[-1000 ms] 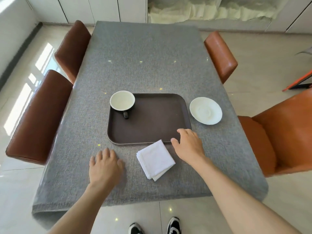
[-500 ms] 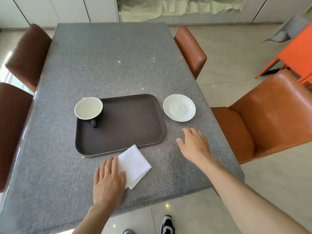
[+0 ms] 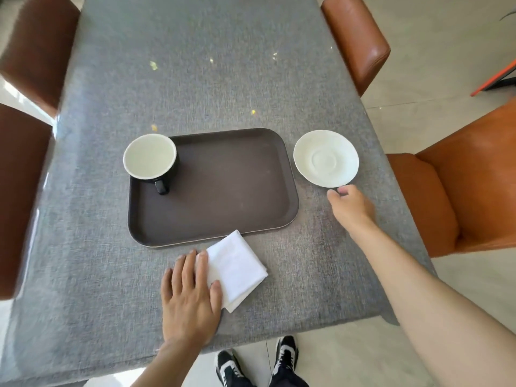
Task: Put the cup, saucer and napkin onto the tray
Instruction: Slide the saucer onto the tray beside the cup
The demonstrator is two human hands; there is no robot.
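Observation:
A dark brown tray [image 3: 229, 191] lies on the grey table. A black cup [image 3: 150, 160] with a white inside stands in the tray's far left corner, handle toward me. The white saucer [image 3: 326, 158] rests on the cloth just right of the tray. A folded white napkin [image 3: 237, 269] lies by the tray's near edge, one corner touching it. My left hand [image 3: 190, 297] lies flat with fingers spread, its fingertips on the napkin's left edge. My right hand [image 3: 350, 208] reaches the saucer's near rim, fingers curled, fingertips at the rim; no grip shows.
The grey tablecloth [image 3: 195, 65] covers the whole table. Brown leather chairs stand at the left [image 3: 33, 46] and orange ones at the right [image 3: 469, 177], close to the table's edges. My shoes [image 3: 284, 356] show below the near edge.
My right hand has moved from the tray's near right corner out to the saucer's near rim. My left hand slid right onto the napkin's edge. The camera shifted.

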